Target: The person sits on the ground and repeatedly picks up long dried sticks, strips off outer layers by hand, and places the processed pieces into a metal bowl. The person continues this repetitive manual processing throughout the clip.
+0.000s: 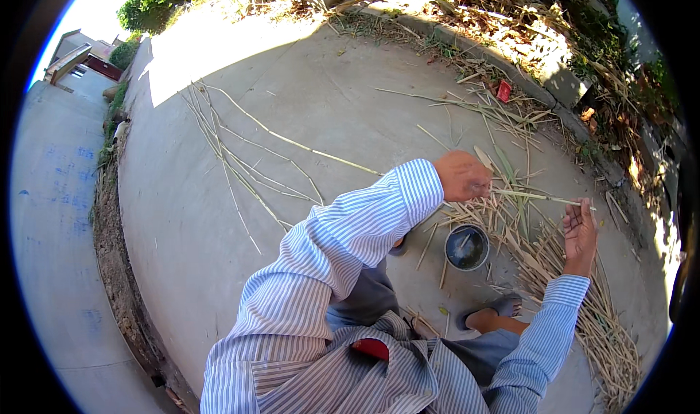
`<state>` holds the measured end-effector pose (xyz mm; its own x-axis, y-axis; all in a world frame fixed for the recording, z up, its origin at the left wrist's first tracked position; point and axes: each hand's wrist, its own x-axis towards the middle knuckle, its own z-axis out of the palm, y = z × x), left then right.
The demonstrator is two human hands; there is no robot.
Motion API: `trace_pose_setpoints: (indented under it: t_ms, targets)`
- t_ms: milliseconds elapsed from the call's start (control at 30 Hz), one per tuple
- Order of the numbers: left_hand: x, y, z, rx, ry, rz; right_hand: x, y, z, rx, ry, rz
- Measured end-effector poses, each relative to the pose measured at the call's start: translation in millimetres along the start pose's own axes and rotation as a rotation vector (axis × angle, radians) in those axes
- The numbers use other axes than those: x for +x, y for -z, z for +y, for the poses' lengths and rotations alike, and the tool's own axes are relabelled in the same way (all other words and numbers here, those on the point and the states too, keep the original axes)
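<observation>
The left hand point(463, 176) is curled into a fist, and it looks like it is gripping one end of a pale green stalk point(539, 195). The stalk sticks out to the right, above the dark bowl point(477, 258) and the loose bits on the ground, and its far end is at the fingertips of the right hand point(580, 232). That hand is partly open with its fingers pointing up, and I cannot tell if it pinches the stalk or just touches it. If the right fingers have only a light hold, the stalk could slip away and swing down. If the hands bend it too hard, it could snap, because it is long and thin. A rough edge could scratch the bare skin, since I see no gloves. The bowl sits right below, near the sandaled foot point(503, 308), so a dropped stalk or a small step could knock it. The big heap of dry stalks point(609, 341) lies close to that foot too, and stepping on it could make the person slide. The long thin stems point(313, 151) on the left could catch on the striped sleeve point(321, 246).
</observation>
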<state>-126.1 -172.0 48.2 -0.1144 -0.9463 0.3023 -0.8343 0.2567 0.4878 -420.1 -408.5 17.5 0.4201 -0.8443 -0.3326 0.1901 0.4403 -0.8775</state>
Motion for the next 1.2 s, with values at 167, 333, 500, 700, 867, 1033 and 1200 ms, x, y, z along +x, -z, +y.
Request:
trace_pose_setpoints:
  t_ms: [167,333,500,700,867,1033,1200]
  targets:
    - [-80.7,68.5,-39.1,0.301,0.448,-0.253,-14.2,-20.3,-3.9,-0.176,-0.064,0.002]
    - [-234.3,108.3,-95.0,0.569,0.956,-0.595,-23.2,-22.6,-0.1,-0.262,-0.045,-0.076]
    - [-375.4,163.6,-96.1,0.675,1.262,-0.785,-35.8,-20.9,-0.9,-0.259,-0.052,-0.132]
    - [-452.3,116.9,-145.7,0.384,1.400,-0.379,-63.1,-15.5,-44.1,-0.153,0.119,-0.016]
    - [-220.6,71.5,-166.0,0.046,0.999,-0.077,-65.8,48.0,-81.0,-0.095,0.247,0.020]
    - [9.7,-2.4,-110.1,0.087,0.554,-0.326,-81.0,134.2,-61.3,-0.200,0.159,0.158]
    - [67.2,-170.7,-83.4,-0.042,0.097,-0.630,-119.4,256.7,67.1,-0.182,-0.171,0.479]
